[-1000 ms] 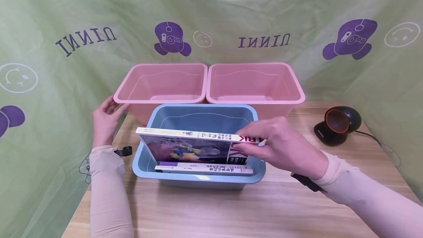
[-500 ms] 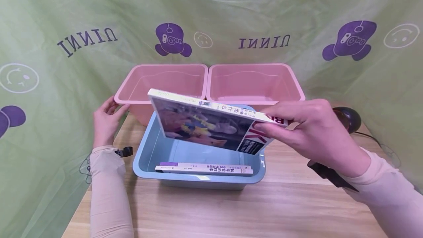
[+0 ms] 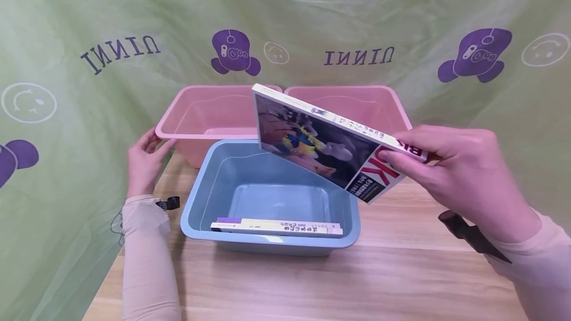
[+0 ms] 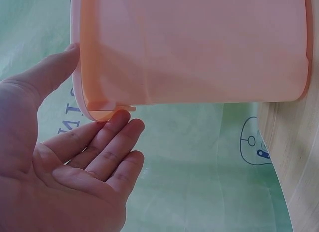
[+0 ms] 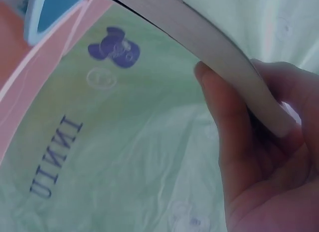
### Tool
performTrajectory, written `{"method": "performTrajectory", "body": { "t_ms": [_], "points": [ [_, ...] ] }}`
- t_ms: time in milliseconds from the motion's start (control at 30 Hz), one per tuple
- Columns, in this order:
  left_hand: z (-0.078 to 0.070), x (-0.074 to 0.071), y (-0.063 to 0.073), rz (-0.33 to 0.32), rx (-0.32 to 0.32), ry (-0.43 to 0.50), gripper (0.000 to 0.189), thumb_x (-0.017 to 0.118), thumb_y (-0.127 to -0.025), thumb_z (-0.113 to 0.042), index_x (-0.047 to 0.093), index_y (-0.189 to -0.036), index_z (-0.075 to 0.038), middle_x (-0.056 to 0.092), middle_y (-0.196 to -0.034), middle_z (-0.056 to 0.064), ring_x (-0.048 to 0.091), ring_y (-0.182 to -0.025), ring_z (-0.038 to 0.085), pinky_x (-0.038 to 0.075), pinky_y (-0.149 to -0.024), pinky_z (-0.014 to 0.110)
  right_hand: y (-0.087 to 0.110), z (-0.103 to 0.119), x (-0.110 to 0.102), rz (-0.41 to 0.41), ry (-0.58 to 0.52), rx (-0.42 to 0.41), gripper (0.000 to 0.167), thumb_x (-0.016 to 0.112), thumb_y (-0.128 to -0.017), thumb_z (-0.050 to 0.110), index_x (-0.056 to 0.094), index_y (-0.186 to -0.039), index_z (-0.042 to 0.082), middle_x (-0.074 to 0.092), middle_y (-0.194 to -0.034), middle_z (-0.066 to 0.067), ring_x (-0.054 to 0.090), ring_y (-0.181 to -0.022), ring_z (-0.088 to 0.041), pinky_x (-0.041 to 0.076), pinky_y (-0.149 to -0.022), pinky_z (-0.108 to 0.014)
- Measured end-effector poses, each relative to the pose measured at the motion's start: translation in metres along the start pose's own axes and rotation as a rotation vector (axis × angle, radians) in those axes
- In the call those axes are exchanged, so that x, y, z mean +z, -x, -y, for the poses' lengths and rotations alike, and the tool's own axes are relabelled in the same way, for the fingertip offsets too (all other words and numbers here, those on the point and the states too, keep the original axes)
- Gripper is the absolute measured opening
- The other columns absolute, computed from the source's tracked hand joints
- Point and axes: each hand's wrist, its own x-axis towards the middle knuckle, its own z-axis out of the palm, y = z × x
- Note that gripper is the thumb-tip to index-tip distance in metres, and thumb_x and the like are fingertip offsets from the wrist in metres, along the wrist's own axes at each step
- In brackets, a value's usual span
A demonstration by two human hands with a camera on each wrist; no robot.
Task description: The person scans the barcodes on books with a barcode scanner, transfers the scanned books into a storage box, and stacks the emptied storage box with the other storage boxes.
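Observation:
In the head view my right hand (image 3: 464, 177) grips a book (image 3: 321, 137) by its right end, thumb on the cover with its dark picture and red letters. The book is tilted, left end higher, over the back right of the blue bin (image 3: 189, 212), overlapping the pink bins. In the right wrist view the book's pale page edge (image 5: 209, 47) runs between thumb and fingers. A second book (image 3: 276, 227) stands spine up along the blue bin's near wall. My left hand (image 3: 144, 162) touches the rim corner of the left pink bin (image 4: 199, 47), palm uncurled, thumb and fingertips at the lip.
The right pink bin (image 3: 348, 88) stands beside the left one, both behind the blue bin. All rest on a wooden table (image 3: 401, 276). A green curtain (image 3: 294, 4) with purple prints hangs behind. A cable-tied black device (image 3: 169, 203) sits on my left wrist.
My right hand has lifted the book out of the blue bin and carried it up and to the right, tilting it. The second book and my left hand have stayed in place.

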Motion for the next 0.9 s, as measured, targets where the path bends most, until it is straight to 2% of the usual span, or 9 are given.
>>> {"method": "performTrajectory", "body": {
  "t_ms": [33,100,200,267,400,500,600,733,900],
  "points": [
    [0.0,0.0,0.0,0.001,0.0,0.014,0.081,0.089,-0.099,-0.028,0.05,-0.17,-0.018,0.056,-0.171,0.012,0.057,-0.152,0.015,0.056,-0.098,0.003,0.002,-0.003,-0.001,-0.01,0.006,0.001,0.023,0.089,-0.098,0.04,0.091,-0.101,0.017,0.078,-0.078,0.006,0.051,-0.064,0.009,0.039,-0.057,-0.007],
    [-0.001,0.0,0.001,0.002,0.0,0.034,0.081,0.089,-0.099,-0.026,0.05,-0.169,-0.017,0.055,-0.171,0.013,0.057,-0.152,0.015,0.056,-0.097,0.003,0.006,-0.009,-0.005,-0.031,0.03,0.012,0.029,0.087,-0.1,0.044,0.091,-0.1,0.015,0.077,-0.078,0.009,0.05,-0.064,0.011,0.038,-0.057,-0.006],
    [-0.001,-0.001,0.002,0.001,0.001,0.022,0.08,0.088,-0.1,-0.025,0.05,-0.17,-0.017,0.055,-0.172,0.013,0.057,-0.152,0.016,0.057,-0.097,0.002,0.013,-0.018,-0.012,-0.048,0.082,0.047,0.014,0.094,-0.094,0.027,0.092,-0.102,0.015,0.074,-0.084,0.026,0.052,-0.064,0.015,0.04,-0.058,-0.003],
    [-0.001,-0.002,0.002,-0.001,0.007,-0.002,0.079,0.087,-0.101,-0.026,0.049,-0.17,-0.017,0.055,-0.171,0.013,0.057,-0.152,0.015,0.056,-0.098,0.003,0.019,-0.022,-0.017,-0.056,0.113,0.079,0.02,0.097,-0.086,0.01,0.092,-0.104,0.014,0.069,-0.092,0.04,0.052,-0.066,0.018,0.041,-0.058,-0.002],
    [-0.003,-0.002,0.002,-0.003,0.015,-0.007,0.078,0.087,-0.101,-0.025,0.051,-0.169,-0.017,0.056,-0.171,0.013,0.057,-0.153,0.016,0.056,-0.099,0.002,0.031,-0.029,-0.027,-0.054,0.173,0.18,0.023,0.096,-0.087,0.009,0.091,-0.109,0.011,0.056,-0.096,0.058,0.049,-0.065,0.023,0.037,-0.054,-0.003],
    [-0.003,-0.001,0.001,0.0,0.017,0.007,0.077,0.087,-0.101,-0.023,0.051,-0.169,-0.017,0.055,-0.172,0.013,0.057,-0.154,0.017,0.056,-0.1,0.002,0.043,-0.034,-0.033,-0.06,0.164,0.273,0.022,0.093,-0.091,0.009,0.089,-0.112,0.007,0.055,-0.093,0.059,0.046,-0.063,0.021,0.032,-0.05,-0.009],
    [-0.004,0.0,0.001,0.0,0.019,0.02,0.077,0.087,-0.1,-0.022,0.051,-0.169,-0.017,0.055,-0.172,0.013,0.056,-0.154,0.017,0.056,-0.099,0.003,0.056,-0.039,-0.036,-0.09,0.073,0.346,0.026,0.09,-0.093,0.004,0.09,-0.111,0.022,0.062,-0.093,0.054,0.05,-0.065,0.019,0.034,-0.05,-0.009],
    [-0.003,0.001,0.0,-0.003,0.016,0.051,0.078,0.088,-0.1,-0.02,0.051,-0.169,-0.017,0.055,-0.172,0.014,0.057,-0.153,0.016,0.056,-0.099,0.003,0.072,-0.047,-0.038,-0.118,-0.034,0.399,0.055,0.086,-0.094,-0.003,0.078,-0.111,0.049,0.069,-0.092,0.045,0.054,-0.066,0.015,0.037,-0.049,-0.009],
    [-0.002,0.001,0.001,-0.005,0.013,0.084,0.078,0.088,-0.099,-0.019,0.052,-0.168,-0.015,0.057,-0.169,0.013,0.058,-0.15,0.014,0.057,-0.097,0.002,0.091,-0.054,-0.039,-0.132,-0.13,0.466,0.06,0.081,-0.094,-0.012,0.081,-0.109,0.046,0.074,-0.09,0.038,0.055,-0.067,0.009,0.037,-0.046,-0.014]
  ]
}}
